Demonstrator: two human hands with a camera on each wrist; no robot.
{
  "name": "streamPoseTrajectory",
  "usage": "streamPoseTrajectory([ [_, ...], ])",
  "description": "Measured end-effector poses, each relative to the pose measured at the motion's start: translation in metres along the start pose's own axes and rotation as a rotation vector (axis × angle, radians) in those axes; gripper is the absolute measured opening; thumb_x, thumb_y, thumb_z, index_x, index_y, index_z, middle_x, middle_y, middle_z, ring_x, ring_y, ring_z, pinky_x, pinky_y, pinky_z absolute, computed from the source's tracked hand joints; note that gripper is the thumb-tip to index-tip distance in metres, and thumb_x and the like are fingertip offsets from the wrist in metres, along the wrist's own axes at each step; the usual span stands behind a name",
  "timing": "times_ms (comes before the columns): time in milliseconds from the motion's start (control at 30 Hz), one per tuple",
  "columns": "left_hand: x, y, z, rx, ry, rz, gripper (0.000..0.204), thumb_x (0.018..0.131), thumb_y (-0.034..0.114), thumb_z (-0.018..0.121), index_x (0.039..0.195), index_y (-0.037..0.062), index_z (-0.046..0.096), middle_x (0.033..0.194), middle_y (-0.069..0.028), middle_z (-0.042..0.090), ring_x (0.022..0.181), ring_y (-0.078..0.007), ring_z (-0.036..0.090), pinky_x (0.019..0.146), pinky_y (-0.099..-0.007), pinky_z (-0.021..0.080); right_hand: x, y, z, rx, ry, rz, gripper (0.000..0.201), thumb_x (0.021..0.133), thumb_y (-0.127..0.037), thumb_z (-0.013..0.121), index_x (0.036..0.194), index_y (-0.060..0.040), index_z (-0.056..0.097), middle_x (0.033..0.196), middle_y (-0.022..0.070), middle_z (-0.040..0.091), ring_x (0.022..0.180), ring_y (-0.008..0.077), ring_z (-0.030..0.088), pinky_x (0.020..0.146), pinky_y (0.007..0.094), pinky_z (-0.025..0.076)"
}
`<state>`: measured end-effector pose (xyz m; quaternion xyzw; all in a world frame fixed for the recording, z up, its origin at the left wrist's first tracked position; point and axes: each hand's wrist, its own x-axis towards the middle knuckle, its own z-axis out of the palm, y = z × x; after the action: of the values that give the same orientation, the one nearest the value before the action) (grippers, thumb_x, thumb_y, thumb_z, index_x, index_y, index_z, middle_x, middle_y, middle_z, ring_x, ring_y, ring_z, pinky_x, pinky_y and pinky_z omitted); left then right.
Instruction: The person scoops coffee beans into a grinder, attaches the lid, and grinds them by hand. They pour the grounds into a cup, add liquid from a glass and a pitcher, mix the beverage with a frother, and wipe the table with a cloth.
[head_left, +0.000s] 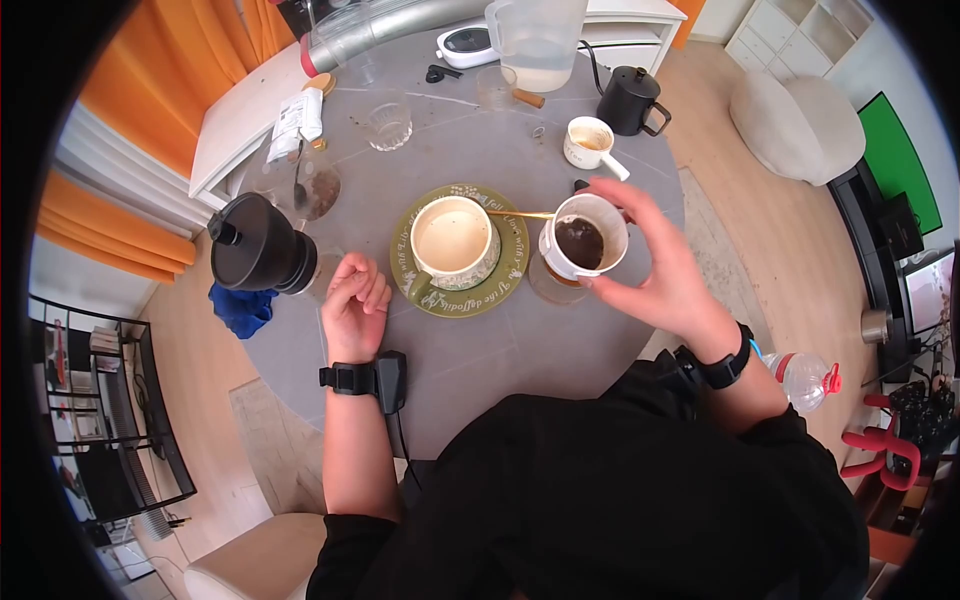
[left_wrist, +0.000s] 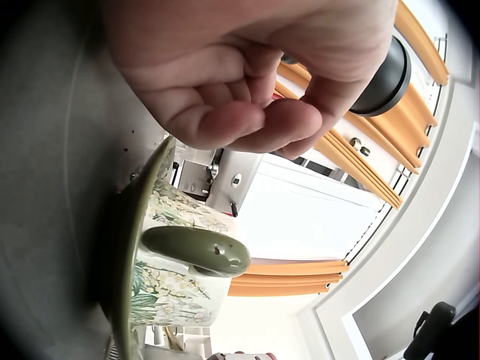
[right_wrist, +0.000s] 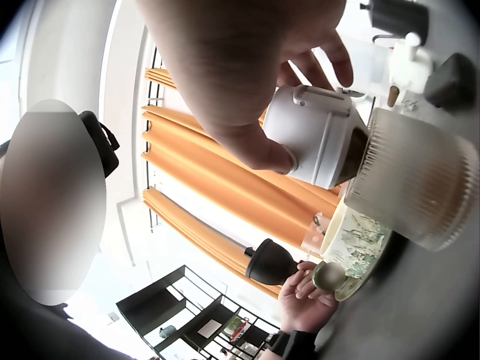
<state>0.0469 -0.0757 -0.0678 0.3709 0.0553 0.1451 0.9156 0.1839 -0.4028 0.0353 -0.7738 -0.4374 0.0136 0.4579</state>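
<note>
At three o'clock from the green plate [head_left: 511, 262], I see the right hand [head_left: 676, 282] pinching a white cup [right_wrist: 307, 135] of dark liquid [head_left: 579, 242] between thumb and fingers, right at the mouth of a ribbed glass [right_wrist: 409, 176], though whether the two touch I cannot tell. Round at eight o'clock, the left hand [head_left: 355, 308] has its fingers loosely curled, near the flowered cup [left_wrist: 180, 300] sitting on the plate
</note>
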Motion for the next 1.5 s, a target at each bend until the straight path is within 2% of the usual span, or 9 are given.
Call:
streamPoseTrajectory([
  [33,0.0000,0.0000,-0.0001,-0.004,-0.006,0.000,0.007,0.090,0.008,0.057,0.094,0.0057,0.053,0.067,0.0039,0.038,0.054,-0.0068,0.035,0.054,-0.0229,0.029,0.0002,0.0000,0.0001,0.002,0.004,-0.048,0.078,0.070,-0.008,0.078,0.141,-0.0082,0.045,0.133,0.0146,0.054,0.121,0.0303,0.056,0.099,0.0385,0.048],
  [133,0.0003,0.0004,0.0006,-0.010,-0.012,0.001,0.007,0.089,0.008,0.057,0.094,0.0057,0.053,0.067,0.0038,0.038,0.054,-0.0068,0.035,0.054,-0.0230,0.029,-0.0015,0.0009,-0.0006,-0.026,-0.006,-0.031,0.078,0.070,-0.007,0.078,0.140,-0.0090,0.046,0.131,0.0146,0.054,0.120,0.0309,0.056,0.099,0.0388,0.048],
  [333,0.0000,0.0004,0.0010,-0.010,-0.012,-0.003,0.007,0.089,0.009,0.058,0.094,0.0057,0.053,0.066,0.0036,0.038,0.054,-0.0068,0.035,0.054,-0.0229,0.029,-0.0010,-0.0033,-0.0005,0.019,-0.049,-0.024,0.077,0.070,-0.008,0.077,0.140,-0.0094,0.046,0.130,0.0146,0.055,0.119,0.0313,0.056,0.098,0.0388,0.048],
  [667,0.0001,0.0004,0.0004,-0.004,-0.021,-0.010,0.007,0.089,0.009,0.057,0.093,0.0056,0.052,0.066,0.0032,0.039,0.053,-0.0071,0.035,0.054,-0.0228,0.029,-0.0007,0.0002,-0.0011,-0.027,-0.016,-0.006,0.076,0.070,-0.007,0.076,0.140,-0.0084,0.046,0.128,0.0150,0.056,0.118,0.0324,0.056,0.097,0.0391,0.048],
  [867,0.0005,0.0002,0.0009,-0.013,-0.023,-0.009,0.008,0.089,0.009,0.057,0.093,0.0052,0.052,0.066,0.0028,0.039,0.053,-0.0072,0.036,0.053,-0.0227,0.030,-0.0004,-0.0021,-0.0020,-0.051,-0.040,-0.057,0.076,0.070,-0.008,0.076,0.140,-0.0083,0.046,0.128,0.0152,0.056,0.117,0.0324,0.057,0.097,0.0392,0.048],
  [967,0.0003,0.0001,0.0013,-0.010,-0.024,-0.009,0.008,0.089,0.009,0.057,0.093,0.0051,0.052,0.066,0.0027,0.039,0.053,-0.0073,0.036,0.053,-0.0227,0.030,-0.0006,-0.0014,-0.0011,-0.033,-0.003,-0.009,0.076,0.070,-0.008,0.076,0.140,-0.0084,0.046,0.129,0.0151,0.056,0.117,0.0322,0.057,0.097,0.0387,0.048],
  [1033,0.0006,0.0000,0.0006,-0.010,-0.028,-0.010,0.008,0.089,0.009,0.057,0.093,0.0051,0.052,0.066,0.0027,0.039,0.053,-0.0073,0.036,0.053,-0.0227,0.030,-0.0007,-0.0036,-0.0016,-0.013,-0.047,-0.017,0.076,0.070,-0.007,0.076,0.140,-0.0085,0.046,0.129,0.0149,0.056,0.116,0.0320,0.057,0.097,0.0384,0.048],
  [1233,0.0003,0.0009,0.0003,-0.017,-0.040,-0.019,0.009,0.089,0.008,0.057,0.094,0.0061,0.050,0.068,0.0025,0.039,0.053,-0.0074,0.036,0.054,-0.0230,0.031,0.0000,-0.0004,-0.0019,-0.065,-0.006,-0.084,0.077,0.069,-0.006,0.075,0.140,-0.0088,0.046,0.129,0.0147,0.056,0.117,0.0323,0.056,0.097,0.0390,0.048],
  [1500,0.0008,0.0005,-0.0010,-0.023,-0.057,-0.028,0.009,0.090,0.007,0.057,0.095,0.0071,0.049,0.068,0.0024,0.039,0.054,-0.0074,0.037,0.054,-0.0230,0.031,0.0002,-0.0036,-0.0030,-0.074,-0.025,-0.081,0.077,0.069,-0.006,0.075,0.140,-0.0090,0.046,0.129,0.0148,0.056,0.117,0.0331,0.057,0.096,0.0394,0.049],
])
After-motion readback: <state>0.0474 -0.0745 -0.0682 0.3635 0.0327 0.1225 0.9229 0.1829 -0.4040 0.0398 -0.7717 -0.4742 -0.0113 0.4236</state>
